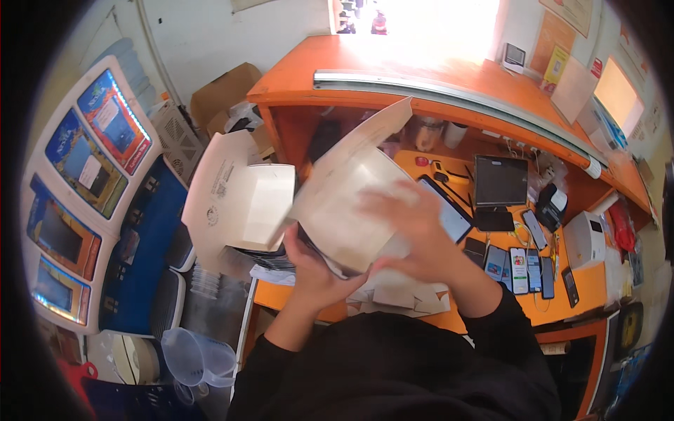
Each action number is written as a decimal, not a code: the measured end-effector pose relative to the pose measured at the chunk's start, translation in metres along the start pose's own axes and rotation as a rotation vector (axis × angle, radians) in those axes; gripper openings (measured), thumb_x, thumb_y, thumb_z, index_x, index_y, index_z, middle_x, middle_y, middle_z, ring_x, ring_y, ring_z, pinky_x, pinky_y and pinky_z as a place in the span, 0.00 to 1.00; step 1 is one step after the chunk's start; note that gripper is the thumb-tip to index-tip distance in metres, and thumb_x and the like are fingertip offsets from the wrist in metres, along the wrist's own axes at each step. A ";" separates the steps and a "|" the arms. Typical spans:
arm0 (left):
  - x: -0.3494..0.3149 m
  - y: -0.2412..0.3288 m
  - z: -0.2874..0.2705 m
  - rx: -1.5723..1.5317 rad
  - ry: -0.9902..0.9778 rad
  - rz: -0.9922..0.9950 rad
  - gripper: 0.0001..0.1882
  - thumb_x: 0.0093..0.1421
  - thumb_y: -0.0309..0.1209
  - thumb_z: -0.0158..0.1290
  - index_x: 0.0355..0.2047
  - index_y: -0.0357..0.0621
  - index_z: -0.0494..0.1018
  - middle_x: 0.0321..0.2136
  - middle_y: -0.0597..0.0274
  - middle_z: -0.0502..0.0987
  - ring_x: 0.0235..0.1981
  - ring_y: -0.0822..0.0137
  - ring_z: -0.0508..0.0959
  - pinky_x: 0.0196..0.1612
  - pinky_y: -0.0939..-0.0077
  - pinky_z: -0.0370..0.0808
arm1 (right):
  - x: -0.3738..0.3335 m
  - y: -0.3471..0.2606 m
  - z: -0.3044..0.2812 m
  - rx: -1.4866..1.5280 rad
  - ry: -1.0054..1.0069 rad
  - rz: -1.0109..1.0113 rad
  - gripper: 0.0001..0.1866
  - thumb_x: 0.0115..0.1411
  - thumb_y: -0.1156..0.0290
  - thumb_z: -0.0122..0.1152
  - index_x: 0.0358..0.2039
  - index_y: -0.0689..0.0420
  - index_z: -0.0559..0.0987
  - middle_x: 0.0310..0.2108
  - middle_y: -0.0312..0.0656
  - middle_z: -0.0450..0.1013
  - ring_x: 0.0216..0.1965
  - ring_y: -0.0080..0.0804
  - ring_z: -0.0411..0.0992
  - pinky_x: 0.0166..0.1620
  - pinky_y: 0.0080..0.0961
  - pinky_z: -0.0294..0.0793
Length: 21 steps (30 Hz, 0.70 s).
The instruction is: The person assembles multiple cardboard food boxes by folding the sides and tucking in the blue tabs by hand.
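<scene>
White box point(342, 203) is gripped by the left hand point(317, 274); whether the blurred right hand point(423, 238) grips is unclear.

Carton point(340, 210) between left hand point(319, 274) and right hand point(421, 228): cream-white. Box point(242, 203) left of left hand: cream, dark printed marks. Desk point(590, 289) right of right hand: orange.

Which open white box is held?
The right box, in the left hand with the right hand over it; the other box sits to its left.
</scene>
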<state>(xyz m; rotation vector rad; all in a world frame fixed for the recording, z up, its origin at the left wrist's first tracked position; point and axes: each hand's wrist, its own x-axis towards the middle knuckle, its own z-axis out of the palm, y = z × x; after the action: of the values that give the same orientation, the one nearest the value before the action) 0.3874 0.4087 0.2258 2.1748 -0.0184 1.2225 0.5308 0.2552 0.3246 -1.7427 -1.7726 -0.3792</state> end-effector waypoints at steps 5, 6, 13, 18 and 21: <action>0.002 -0.012 -0.018 0.130 0.255 0.100 0.71 0.40 0.45 0.73 0.65 0.45 0.26 0.65 0.39 0.41 0.61 0.45 0.57 0.62 0.47 0.56 | 0.052 -0.035 0.031 0.156 -0.291 0.076 0.15 0.57 0.58 0.60 0.39 0.54 0.79 0.32 0.41 0.77 0.35 0.42 0.76 0.39 0.40 0.72; 0.006 -0.012 -0.027 0.066 0.313 0.140 0.66 0.44 0.46 0.70 0.67 0.47 0.31 0.64 0.39 0.44 0.60 0.44 0.58 0.62 0.45 0.56 | 0.064 -0.033 0.034 0.159 -0.285 0.070 0.15 0.57 0.58 0.60 0.39 0.54 0.79 0.32 0.41 0.77 0.35 0.42 0.76 0.39 0.40 0.72; -0.042 -0.053 -0.093 0.835 -0.093 -0.075 0.16 0.54 0.37 0.59 0.42 0.45 0.74 0.43 0.50 0.73 0.51 0.43 0.68 0.55 0.47 0.60 | 0.140 -0.070 0.071 0.354 -0.304 -0.104 0.13 0.56 0.62 0.57 0.34 0.58 0.78 0.28 0.49 0.76 0.33 0.49 0.76 0.37 0.40 0.74; -0.045 -0.055 -0.086 0.770 0.035 -0.034 0.14 0.49 0.29 0.63 0.35 0.45 0.73 0.36 0.55 0.75 0.44 0.47 0.71 0.49 0.57 0.66 | 0.161 -0.076 0.117 0.287 -0.460 -0.037 0.11 0.53 0.63 0.58 0.30 0.58 0.80 0.27 0.50 0.76 0.33 0.51 0.76 0.38 0.42 0.75; -0.040 -0.052 -0.083 0.712 0.112 -0.063 0.13 0.48 0.31 0.65 0.34 0.47 0.74 0.34 0.58 0.75 0.38 0.49 0.72 0.50 0.54 0.65 | 0.153 -0.056 0.140 0.211 -0.337 0.025 0.09 0.48 0.67 0.59 0.26 0.59 0.81 0.25 0.50 0.77 0.30 0.50 0.77 0.36 0.41 0.77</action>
<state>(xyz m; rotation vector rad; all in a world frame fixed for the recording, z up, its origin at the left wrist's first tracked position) 0.3169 0.4832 0.1985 2.6562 0.6134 1.4619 0.4543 0.4559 0.3216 -1.7490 -1.9380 0.1186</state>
